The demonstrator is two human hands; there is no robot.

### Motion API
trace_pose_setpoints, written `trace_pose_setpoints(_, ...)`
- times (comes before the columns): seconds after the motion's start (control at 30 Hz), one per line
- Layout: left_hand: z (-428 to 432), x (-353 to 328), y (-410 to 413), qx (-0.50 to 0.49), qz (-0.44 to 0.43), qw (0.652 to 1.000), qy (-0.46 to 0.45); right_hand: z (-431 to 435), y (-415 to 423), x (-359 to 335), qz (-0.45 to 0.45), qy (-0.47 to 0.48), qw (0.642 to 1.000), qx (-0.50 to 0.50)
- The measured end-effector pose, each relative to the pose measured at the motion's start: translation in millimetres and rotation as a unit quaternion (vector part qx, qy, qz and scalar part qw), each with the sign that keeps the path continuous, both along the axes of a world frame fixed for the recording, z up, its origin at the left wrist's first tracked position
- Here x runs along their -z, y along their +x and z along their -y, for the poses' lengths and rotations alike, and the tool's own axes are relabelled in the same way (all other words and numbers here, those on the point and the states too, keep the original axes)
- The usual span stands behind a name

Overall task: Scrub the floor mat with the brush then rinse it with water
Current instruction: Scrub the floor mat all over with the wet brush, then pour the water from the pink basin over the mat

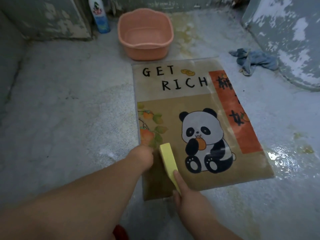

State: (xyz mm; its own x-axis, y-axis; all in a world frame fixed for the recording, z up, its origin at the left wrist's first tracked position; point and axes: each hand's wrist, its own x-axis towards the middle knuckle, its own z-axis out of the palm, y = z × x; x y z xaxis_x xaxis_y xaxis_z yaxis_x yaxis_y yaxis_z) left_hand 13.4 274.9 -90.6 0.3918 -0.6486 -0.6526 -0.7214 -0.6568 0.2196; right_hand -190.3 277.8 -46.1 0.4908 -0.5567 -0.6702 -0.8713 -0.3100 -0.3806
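The floor mat [174, 94], beige with a panda, "GET RICH" lettering and an orange strip, lies flat on the wet concrete floor. A yellow brush [168, 158] stands on the mat's near left part, beside the panda's feet. My right hand [183, 193] grips the brush's near end, with the index finger laid along its back. My left hand [142, 157] sits at the mat's left edge, just left of the brush. Its fingers are tucked out of sight, so whether it holds the mat does not show.
A pink plastic basin [145, 34] stands just beyond the mat's far edge. A detergent bottle [99, 14] stands against the back wall, left of the basin. A crumpled blue cloth [254, 60] lies at the far right. Water shines on the floor [284, 161] right of the mat.
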Motion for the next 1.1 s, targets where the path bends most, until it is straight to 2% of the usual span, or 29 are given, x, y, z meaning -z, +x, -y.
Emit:
trace_pose_setpoints(0.07, 1, -1, 4, -0.087, -0.058, 0.993, -0.059, 15, 29, -3, 0.017, -0.031, 0.999, 0.005)
trace_pose_setpoints(0.1, 3, -2, 7, -0.175, -0.124, 0.972, -0.095, 24, 47, -4, 0.018, -0.038, 0.999, 0.004)
trace_pose_setpoints(0.17, 11, -6, 13, -0.366, -0.261, 0.877, -0.172, 46, 85, -4, 0.023, -0.038, 0.999, -0.007)
trace_pose_setpoints(0.2, 16, -10, 19, -0.427, -0.303, 0.829, -0.197, 56, 102, -5, 0.03, -0.035, 0.999, -0.013)
trace_pose_setpoints(0.27, 25, -20, 36, -0.479, -0.334, 0.783, -0.216, 70, 134, -9, 0.048, -0.028, 0.998, -0.034)
trace_pose_setpoints(0.37, 38, -37, 70, -0.514, -0.353, 0.748, -0.227, 77, 176, -17, 0.079, -0.01, 0.993, -0.088)
trace_pose_setpoints(0.43, 45, -43, 100, -0.527, -0.32, 0.755, -0.226, 76, 202, -21, 0.09, 0.012, 0.989, -0.114)
trace_pose_setpoints(0.57, 42, -37, 164, -0.513, -0.213, 0.813, -0.176, 86, 237, -39, 0.059, 0.009, 0.978, -0.199)
trace_pose_setpoints(0.7, 28, -15, 215, -0.492, -0.134, 0.854, -0.106, 109, 249, -54, 0.037, -0.002, 0.98, -0.194)
trace_pose_setpoints(0.77, 24, 9, 227, -0.469, -0.122, 0.872, -0.076, 122, 249, -61, 0.018, -0.003, 0.983, -0.183)
trace_pose_setpoints(0.93, 22, 63, 227, -0.463, -0.154, 0.867, -0.099, 147, 252, -97, -0.018, -0.016, 0.98, -0.195)
trace_pose_setpoints(1.1, 39, 14, 203, -0.474, -0.16, 0.854, -0.145, 161, 267, -88, 0.028, -0.018, 0.981, -0.192)
